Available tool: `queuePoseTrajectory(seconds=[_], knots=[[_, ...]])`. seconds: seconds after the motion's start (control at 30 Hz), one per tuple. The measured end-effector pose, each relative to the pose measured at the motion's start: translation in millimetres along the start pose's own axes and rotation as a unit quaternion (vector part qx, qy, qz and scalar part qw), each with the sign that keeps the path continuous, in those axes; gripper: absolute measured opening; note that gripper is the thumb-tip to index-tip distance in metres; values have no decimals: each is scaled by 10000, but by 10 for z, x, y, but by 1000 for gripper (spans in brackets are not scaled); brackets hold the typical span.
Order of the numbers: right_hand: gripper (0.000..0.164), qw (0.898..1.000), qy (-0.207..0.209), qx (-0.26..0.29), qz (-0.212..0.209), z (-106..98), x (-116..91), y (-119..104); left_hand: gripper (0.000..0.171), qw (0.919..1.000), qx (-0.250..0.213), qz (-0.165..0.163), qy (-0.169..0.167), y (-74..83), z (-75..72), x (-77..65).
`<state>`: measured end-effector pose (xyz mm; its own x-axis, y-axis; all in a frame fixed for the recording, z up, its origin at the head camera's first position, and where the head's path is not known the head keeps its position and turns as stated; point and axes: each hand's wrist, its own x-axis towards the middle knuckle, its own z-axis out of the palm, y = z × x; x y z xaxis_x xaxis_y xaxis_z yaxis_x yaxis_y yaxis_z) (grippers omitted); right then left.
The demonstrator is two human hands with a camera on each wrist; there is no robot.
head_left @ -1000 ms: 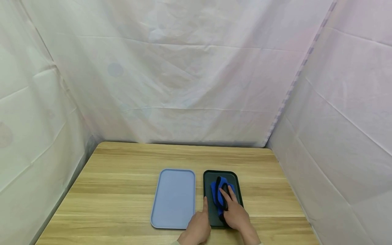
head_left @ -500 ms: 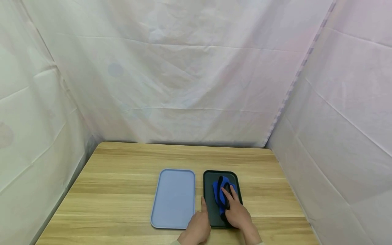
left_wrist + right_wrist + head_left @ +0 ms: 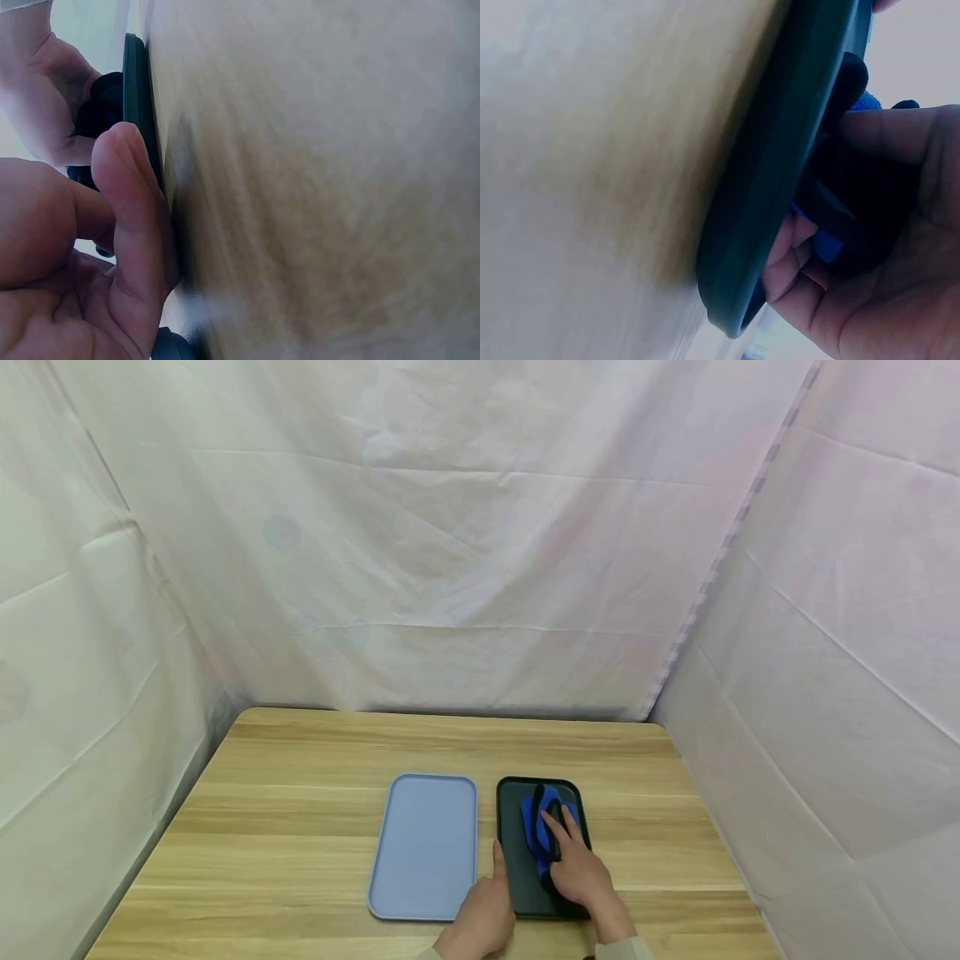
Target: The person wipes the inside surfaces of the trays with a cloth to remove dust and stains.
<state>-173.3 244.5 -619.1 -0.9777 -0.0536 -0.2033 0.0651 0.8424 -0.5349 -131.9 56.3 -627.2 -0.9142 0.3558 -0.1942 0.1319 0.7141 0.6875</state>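
In the head view a dark green tray [image 3: 517, 893] lies on the table, with a bunched blue cloth with black edging [image 3: 539, 827] on it. My right hand [image 3: 581, 872] holds this cloth against the tray, its fingers spread over the top. The right wrist view shows thumb and fingertips around the dark folds [image 3: 877, 187]. My left hand [image 3: 483, 910] lies by the tray's near left edge, index finger straight and pointing forward along the rim. In the left wrist view, that finger [image 3: 131, 195] stands close beside the green rim [image 3: 139, 90]; whether it touches is unclear.
A light blue tray [image 3: 426, 847] lies to the left of the green one, a narrow gap between them. Both are on a wood-grain table [image 3: 285, 827]. Pale fabric [image 3: 465, 543] hangs behind the table and along both sides.
The cloth and my right hand have slid first a little right, then slightly toward the tray's far end. My left index finger has shifted slightly left.
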Motion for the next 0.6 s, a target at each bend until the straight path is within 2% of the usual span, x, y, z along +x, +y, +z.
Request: queuePoseTrajectory(seconds=[0.6], knots=[[82, 10000, -7, -72, -26, -24, 162, 7, 96, 10000, 12, -66, -37, 19, -12, -5]])
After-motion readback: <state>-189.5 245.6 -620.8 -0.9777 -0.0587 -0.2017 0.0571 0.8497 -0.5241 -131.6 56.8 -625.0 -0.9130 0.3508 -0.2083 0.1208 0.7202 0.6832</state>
